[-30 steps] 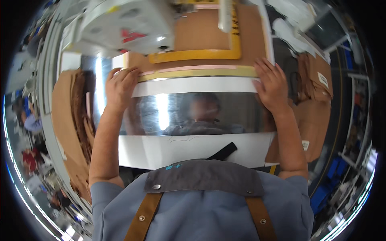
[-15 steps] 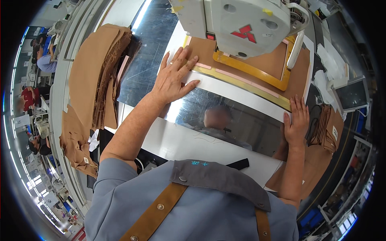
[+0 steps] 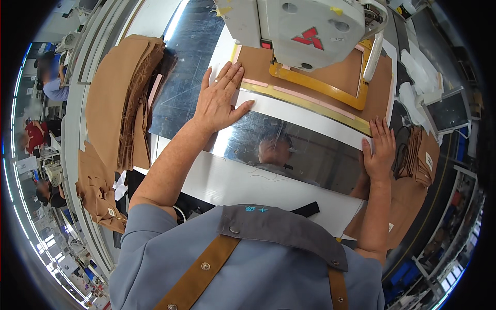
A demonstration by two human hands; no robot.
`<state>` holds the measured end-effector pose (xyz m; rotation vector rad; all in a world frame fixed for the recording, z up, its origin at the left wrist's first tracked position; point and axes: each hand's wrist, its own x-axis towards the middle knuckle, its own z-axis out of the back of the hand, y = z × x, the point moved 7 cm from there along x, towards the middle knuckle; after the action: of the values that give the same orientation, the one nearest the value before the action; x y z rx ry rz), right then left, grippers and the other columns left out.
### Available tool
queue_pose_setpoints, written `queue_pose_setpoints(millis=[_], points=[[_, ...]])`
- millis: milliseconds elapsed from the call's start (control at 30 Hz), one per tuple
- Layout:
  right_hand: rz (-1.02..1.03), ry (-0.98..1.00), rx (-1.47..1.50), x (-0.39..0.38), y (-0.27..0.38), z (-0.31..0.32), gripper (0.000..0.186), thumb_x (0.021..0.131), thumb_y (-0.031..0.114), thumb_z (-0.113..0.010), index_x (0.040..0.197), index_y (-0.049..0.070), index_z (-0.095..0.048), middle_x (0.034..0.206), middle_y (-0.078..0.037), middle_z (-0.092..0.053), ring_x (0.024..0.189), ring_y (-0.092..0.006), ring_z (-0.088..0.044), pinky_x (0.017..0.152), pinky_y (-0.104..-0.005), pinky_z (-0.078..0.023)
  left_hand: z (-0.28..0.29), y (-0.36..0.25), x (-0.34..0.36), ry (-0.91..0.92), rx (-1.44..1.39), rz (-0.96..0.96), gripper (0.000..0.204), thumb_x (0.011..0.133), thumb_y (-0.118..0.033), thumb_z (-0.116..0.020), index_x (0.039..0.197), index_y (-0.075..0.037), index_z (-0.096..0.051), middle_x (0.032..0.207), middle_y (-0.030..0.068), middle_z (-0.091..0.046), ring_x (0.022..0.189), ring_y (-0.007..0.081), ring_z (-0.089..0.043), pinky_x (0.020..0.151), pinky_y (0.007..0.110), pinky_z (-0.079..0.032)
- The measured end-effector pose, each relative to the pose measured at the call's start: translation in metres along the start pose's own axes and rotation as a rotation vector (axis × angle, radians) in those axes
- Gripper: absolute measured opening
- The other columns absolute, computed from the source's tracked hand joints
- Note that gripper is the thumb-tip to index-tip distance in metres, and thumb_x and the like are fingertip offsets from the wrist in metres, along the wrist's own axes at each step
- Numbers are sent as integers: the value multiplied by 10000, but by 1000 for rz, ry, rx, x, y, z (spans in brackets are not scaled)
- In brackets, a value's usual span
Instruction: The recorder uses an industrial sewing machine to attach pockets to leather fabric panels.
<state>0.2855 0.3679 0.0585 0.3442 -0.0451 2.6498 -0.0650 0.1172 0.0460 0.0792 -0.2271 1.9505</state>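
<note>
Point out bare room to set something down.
Mostly bare: metal surface between left fabric stack and left hand; white board between shiny strip and clothing. Crowded: right of right hand, folded fabric; beneath machine head, yellow frame.

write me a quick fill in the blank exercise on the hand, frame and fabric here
The flat yellow angular frame lies on material coloured ____.
The open left hand wears a ____ on one finger.
The thick stack of frayed brown fabric lies toward the picture's ____ edge.
The bulky white machine head bears a mark coloured ____.

Missing words: brown; ring; left; red.
</note>
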Motion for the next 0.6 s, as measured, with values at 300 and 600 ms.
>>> queue_pose_setpoints(millis=[300,600], points=[[-31,-4,44,3,2,2,517,1005,360,-596,1458,111,-586,1507,-107,-580,1459,-303,-477,1221,-531,-307,5,-7,2,15,-38,-75,771,967,-574,-536,1579,-116,-436,1634,91,-432,1544,245,-345,1292,518,-87],[-47,-2,27,0,5,4,506,998,345,-597,1451,121,-592,1501,-102,-587,1449,-298,-488,1217,-535,-311,7,-3,1,-36,-34,-51,759,953,-562,-574,1561,-120,-466,1612,96,-466,1535,249,-364,1283,541,-107]])
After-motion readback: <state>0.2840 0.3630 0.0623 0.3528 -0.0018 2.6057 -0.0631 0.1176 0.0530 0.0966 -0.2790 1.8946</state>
